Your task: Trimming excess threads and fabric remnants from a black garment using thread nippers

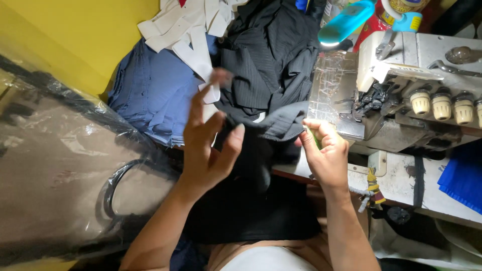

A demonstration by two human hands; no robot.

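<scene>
The left hand point(208, 145) pinches a fold of black cloth point(261, 150) between thumb and spread fingers, lifting it above the lap. The right hand point(326, 150) has its fingers curled tight on the cloth's other edge, with something small and green between them, just beside the sewing machine point(401, 100) and its clear guard point(329, 85). More black fabric point(271, 55) is heaped behind, with white strips point(193, 30) and folded blue cloth point(150, 95) to the left. A plastic-wrapped bundle point(55, 165) crowds the left side. The table edge point(401, 180) runs under the right wrist.
</scene>
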